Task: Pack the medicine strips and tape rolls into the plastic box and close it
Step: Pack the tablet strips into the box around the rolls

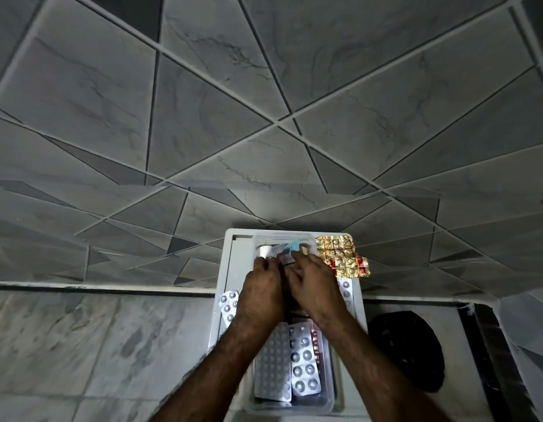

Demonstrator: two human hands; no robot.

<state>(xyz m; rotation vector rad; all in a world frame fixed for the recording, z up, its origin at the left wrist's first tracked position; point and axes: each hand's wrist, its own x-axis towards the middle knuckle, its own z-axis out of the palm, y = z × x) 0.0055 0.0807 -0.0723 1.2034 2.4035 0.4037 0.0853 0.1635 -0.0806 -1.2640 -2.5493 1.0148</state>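
Note:
A clear plastic box point(331, 400) stands on a white tray point(224, 269). Silver medicine strips point(287, 370) lie flat in its near half. At the far end a white tape roll point(264, 250) and a bundle of strips with a blue one point(293, 246) stick up. My left hand point(261, 296) reaches into the box, its fingertips closed on the tape roll. My right hand point(312, 287) is beside it, fingers closed on the bundle of strips. Gold foil strips point(343, 254) lie on the tray's far right corner. One silver strip point(229, 304) lies left of the box, another point(345, 292) right of it.
The tray sits on a pale marble ledge point(81, 345) against a grey tiled wall point(264, 117). A black round object point(407, 351) lies on the ledge just right of the tray. No lid for the box is visible.

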